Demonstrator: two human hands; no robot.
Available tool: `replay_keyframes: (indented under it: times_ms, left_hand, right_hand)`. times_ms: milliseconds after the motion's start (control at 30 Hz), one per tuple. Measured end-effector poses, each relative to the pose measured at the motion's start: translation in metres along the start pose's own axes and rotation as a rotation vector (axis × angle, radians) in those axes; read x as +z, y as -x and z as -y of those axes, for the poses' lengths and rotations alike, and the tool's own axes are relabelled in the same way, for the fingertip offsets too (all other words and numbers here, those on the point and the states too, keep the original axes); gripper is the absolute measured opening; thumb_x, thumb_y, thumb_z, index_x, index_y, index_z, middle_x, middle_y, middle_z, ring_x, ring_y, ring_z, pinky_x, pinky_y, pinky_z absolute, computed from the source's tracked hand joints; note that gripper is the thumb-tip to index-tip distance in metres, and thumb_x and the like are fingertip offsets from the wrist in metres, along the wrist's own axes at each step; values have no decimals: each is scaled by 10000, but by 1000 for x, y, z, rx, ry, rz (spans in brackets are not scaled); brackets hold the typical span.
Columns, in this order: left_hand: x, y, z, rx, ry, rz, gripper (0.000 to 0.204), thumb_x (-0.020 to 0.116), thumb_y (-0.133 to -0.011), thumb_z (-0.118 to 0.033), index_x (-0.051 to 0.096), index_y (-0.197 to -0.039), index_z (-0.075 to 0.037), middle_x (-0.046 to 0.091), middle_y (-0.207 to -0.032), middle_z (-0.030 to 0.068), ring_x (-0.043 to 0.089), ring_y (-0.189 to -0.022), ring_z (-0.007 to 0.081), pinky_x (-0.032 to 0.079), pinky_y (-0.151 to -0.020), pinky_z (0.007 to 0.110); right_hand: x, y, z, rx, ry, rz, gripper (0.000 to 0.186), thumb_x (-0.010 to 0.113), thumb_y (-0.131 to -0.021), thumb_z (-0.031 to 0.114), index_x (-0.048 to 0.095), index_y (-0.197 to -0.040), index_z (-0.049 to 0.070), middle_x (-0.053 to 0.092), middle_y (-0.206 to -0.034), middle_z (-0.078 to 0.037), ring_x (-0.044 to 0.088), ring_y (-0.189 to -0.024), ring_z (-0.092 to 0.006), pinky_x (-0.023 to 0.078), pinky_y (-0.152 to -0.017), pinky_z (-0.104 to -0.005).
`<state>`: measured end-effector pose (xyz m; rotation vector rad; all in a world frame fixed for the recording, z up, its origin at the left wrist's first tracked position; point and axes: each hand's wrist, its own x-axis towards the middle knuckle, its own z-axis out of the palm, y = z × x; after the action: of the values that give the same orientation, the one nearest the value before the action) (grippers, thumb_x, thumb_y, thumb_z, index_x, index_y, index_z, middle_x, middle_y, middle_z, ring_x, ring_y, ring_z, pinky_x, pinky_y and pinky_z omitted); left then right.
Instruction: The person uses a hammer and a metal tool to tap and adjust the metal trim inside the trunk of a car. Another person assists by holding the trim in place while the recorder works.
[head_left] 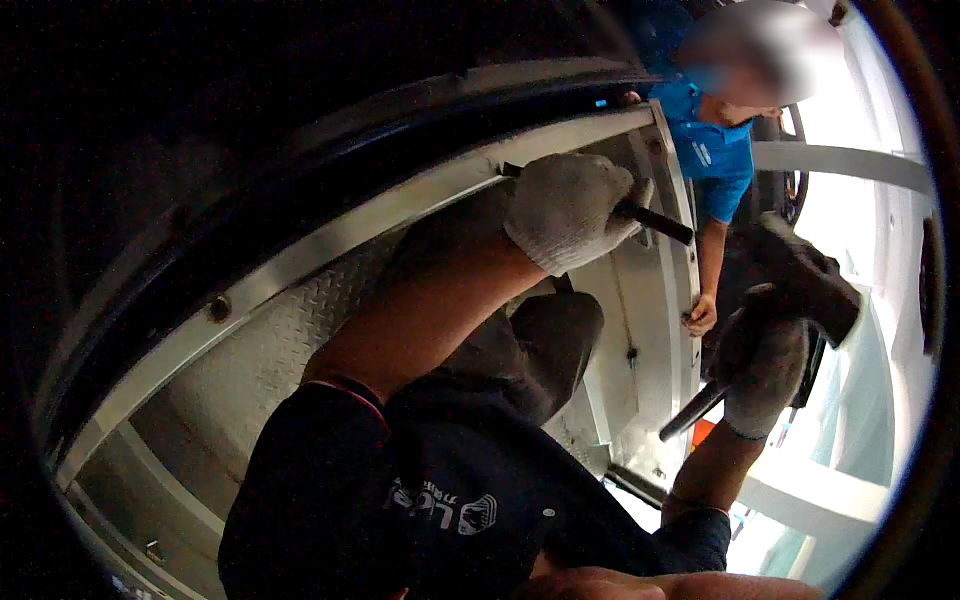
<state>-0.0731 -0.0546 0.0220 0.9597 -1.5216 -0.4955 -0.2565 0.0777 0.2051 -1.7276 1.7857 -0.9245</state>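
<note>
Head view. The left grip, gloved, is clenched around a dark rod. The rod's far end lies at the metal rail; contact cannot be confirmed. The right grip, gloved, is wrapped around a hammer, its head uppermost, slightly blurred, well apart from the rod. A co-worker's hand is at the edge of the panel, between rod and hammer.

Caution: an off-centre blow could glance off the rod's short free end and strike the left grip. A wide swing could catch the co-worker's hand. A loose hold or poorly seated end could let the rod skid along the rail.
</note>
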Motion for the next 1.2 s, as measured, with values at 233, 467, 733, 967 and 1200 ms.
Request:
replay_keyframes:
  times_ms: [233,467,733,967,1200]
  left_hand:
    - [-12,-14,-6,26,-61,-73,465,623,-1004,-426,612,-663,-111,611,-652,156,629,-579,386,490,-542,516]
    - [-23,-10,-2,16,-107,-14,355,692,-959,-385,693,-720,-123,670,-692,131,670,-602,328,522,-567,474]
    - [-29,-4,1,87,-151,5,380,693,-955,-357,699,-659,-118,671,-670,113,675,-599,294,530,-572,445]
    - [-24,-8,0,49,-159,-45,422,673,-976,-363,672,-635,-115,648,-629,119,648,-544,317,515,-534,453]
    - [-22,-9,6,-60,-5,-30,389,600,-1021,-407,710,-800,-106,632,-687,186,644,-629,409,483,-585,533]
  right_hand:
    - [-47,-1,-4,-64,265,-297,323,703,-943,175,631,-1235,56,696,-1072,-111,684,-979,-273,546,-881,-375]
    - [-40,6,-25,-75,553,-259,391,733,-928,227,635,-1268,59,710,-1143,-132,709,-1053,-311,563,-940,-410]
    - [32,11,-35,-87,-154,-85,730,674,-988,569,540,-1434,8,682,-1134,-93,696,-910,-184,576,-798,-335]
    - [-32,-2,-36,-185,-478,-231,445,686,-1014,427,581,-1251,65,635,-994,-28,587,-827,-109,512,-650,-295]
    - [-136,-7,64,-460,-639,73,217,615,-980,332,595,-1010,118,567,-882,-33,464,-678,-190,361,-612,-431]
